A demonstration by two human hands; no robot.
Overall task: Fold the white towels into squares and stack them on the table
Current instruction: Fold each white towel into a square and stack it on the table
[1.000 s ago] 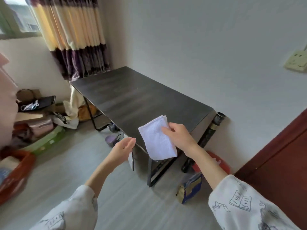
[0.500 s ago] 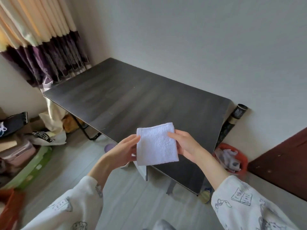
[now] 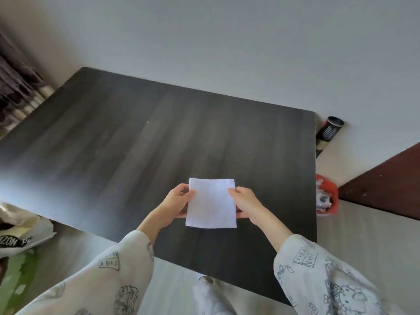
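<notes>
Towel [image 3: 211, 204] — white terry cloth, nubbly and matt; table [image 3: 136, 142] — dark wood-grain top with a dull sheen.

My fingers under the folded white towel [image 3: 211, 202] are hidden; whether it touches the dark table [image 3: 127, 142] I cannot tell. Table's left end runs off frame, blurred. Curtain [image 3: 16, 87] cut off at left. Black tube [image 3: 329, 133] partly behind table edge; its print too small to read. Red basket [image 3: 329, 196] contents unclear.
</notes>
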